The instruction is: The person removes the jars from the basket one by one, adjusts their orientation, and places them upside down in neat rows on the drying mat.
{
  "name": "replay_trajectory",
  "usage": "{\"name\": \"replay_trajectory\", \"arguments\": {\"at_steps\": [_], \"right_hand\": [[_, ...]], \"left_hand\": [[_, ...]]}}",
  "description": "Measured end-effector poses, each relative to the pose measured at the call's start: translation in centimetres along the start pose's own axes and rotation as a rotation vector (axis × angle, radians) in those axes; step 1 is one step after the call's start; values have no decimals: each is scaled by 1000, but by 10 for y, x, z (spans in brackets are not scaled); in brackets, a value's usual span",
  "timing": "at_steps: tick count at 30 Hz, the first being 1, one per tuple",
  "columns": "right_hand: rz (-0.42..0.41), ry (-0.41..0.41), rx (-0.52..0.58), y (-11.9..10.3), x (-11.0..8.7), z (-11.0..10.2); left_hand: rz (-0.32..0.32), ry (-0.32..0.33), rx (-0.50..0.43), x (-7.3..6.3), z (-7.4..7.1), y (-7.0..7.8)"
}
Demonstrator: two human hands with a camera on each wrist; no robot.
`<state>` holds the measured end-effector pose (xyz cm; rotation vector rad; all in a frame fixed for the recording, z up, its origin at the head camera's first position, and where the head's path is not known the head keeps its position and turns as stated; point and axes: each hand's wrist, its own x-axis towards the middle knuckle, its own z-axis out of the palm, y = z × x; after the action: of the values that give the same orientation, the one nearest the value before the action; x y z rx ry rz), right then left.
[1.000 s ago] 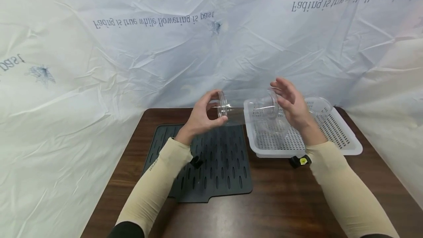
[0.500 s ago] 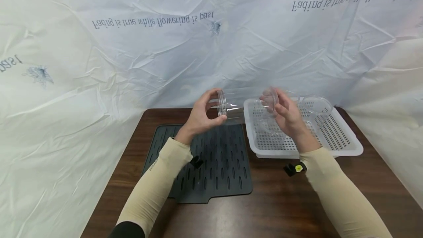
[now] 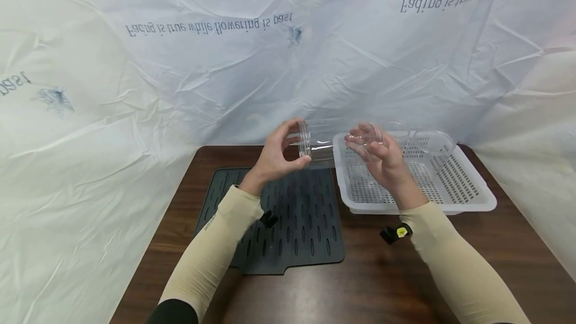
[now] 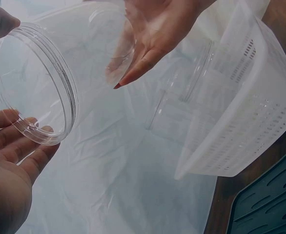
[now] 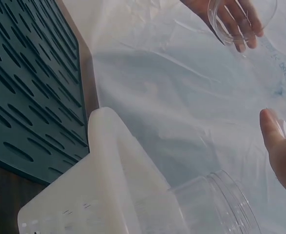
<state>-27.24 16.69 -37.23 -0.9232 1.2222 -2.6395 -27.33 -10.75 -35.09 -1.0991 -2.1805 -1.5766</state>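
A clear plastic jar point(image 3: 321, 151) lies sideways in the air above the table, its ridged mouth to the left. My left hand point(image 3: 280, 153) grips it around this open mouth point(image 4: 71, 92), thumb on one side and fingers on the other. At the jar's base end is my right hand point(image 3: 386, 161), its fingers point(image 3: 357, 136) seen through the clear wall and its thumb on the near side. In the right wrist view that thumb point(image 5: 272, 129) meets a shiny edge of the jar, while most of the right hand is out of frame.
A white perforated basket point(image 3: 450, 207) stands on the right, with another clear jar point(image 5: 206, 200) in it. To the left lies a dark ribbed mat point(image 3: 292, 219) on the brown wooden table point(image 3: 310, 299). A white printed sheet point(image 3: 216, 79) hangs behind.
My right hand has moved left from beyond the jar's base onto it, its fingers reaching farther along the wall. My left hand has stayed nearly still, gripping the mouth.
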Motion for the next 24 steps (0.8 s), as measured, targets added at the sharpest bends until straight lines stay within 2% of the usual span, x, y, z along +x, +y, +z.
{"name": "replay_trajectory", "arguments": {"at_steps": [10,15,18,21,24], "right_hand": [[-22,33,-62,-1,-3,-1],[-18,74,-106,-6,1,1],[-30,93,-145,-10,5,4],[-33,110,-203,-15,9,6],[-21,111,-258,-22,12,7]], "left_hand": [[-20,-15,-6,-2,2,1],[-60,-37,-6,-5,0,3],[-94,-61,-9,-12,-3,1],[-125,-92,29,-22,-8,-5],[-172,-118,123,-32,-14,-11]]}}
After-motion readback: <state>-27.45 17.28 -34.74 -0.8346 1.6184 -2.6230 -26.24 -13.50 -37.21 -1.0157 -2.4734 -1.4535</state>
